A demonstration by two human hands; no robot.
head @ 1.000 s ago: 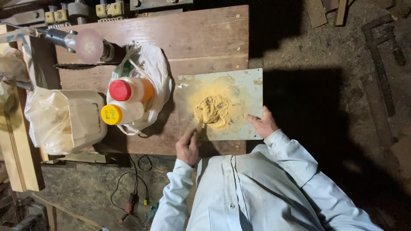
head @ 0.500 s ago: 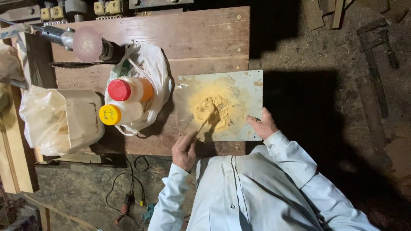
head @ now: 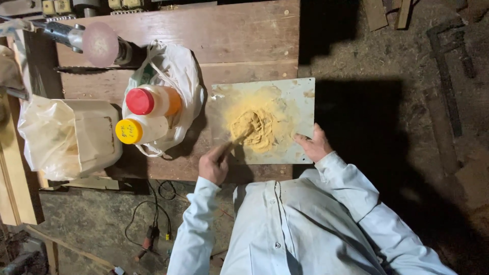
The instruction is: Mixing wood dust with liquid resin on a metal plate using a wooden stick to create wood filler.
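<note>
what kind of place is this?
Likely a woodworking shop: worn plank workbench, an angle grinder on it, wood offcuts on a dusty floor.

The stick's (head: 238,140) tip is buried in the yellow paste (head: 257,130), so its shape cannot be told. Its lower end is covered by the left hand (head: 214,165), whose fingers are curled out of sight. The right hand's (head: 313,145) palm is hidden, only its back being shown. The two bottles (head: 147,114) are half wrapped by the white bag (head: 175,71). The jug (head: 86,135) is veiled by clear plastic. The tabletop's (head: 204,35) far edge is cut off at the top. The right sleeve (head: 387,229) is cropped below.
</note>
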